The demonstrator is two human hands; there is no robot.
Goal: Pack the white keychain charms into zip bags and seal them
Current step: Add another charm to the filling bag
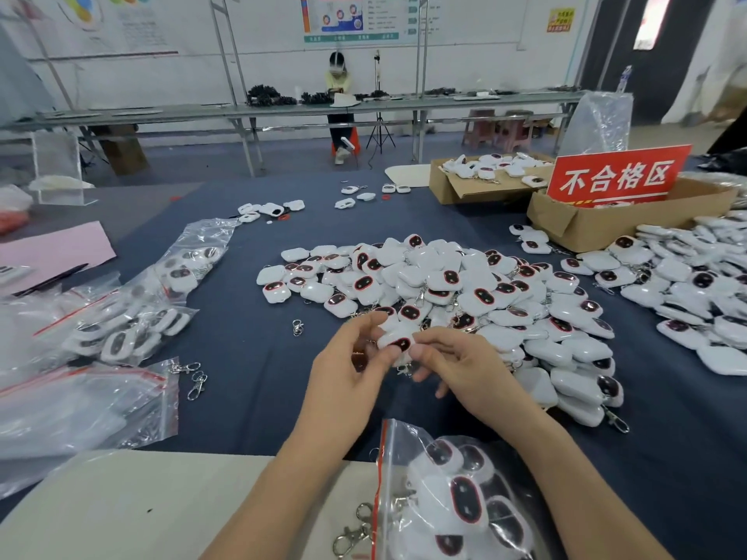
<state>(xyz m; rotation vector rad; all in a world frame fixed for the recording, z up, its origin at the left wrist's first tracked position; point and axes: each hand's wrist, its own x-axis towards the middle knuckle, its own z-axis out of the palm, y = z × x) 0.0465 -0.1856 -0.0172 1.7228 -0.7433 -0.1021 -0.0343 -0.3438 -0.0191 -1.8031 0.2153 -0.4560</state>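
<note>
Both my hands meet over the dark blue cloth, just in front of a big heap of white keychain charms (pixel 444 293). My left hand (pixel 351 373) and my right hand (pixel 461 365) pinch one white charm (pixel 398 342) between their fingertips, its dark red-rimmed face turned toward me. A clip hangs below it, mostly hidden by my fingers. Near my right forearm a zip bag (pixel 448 499) with a red seal strip holds several charms, its mouth at the left.
Filled zip bags (pixel 133 317) and flat ones (pixel 77 406) lie at the left, with loose metal clips (pixel 196 381) beside them. More charms (pixel 695 284) pile up at the right by cardboard boxes (pixel 598 224) with a red sign (pixel 616 175). A person sits at a far bench.
</note>
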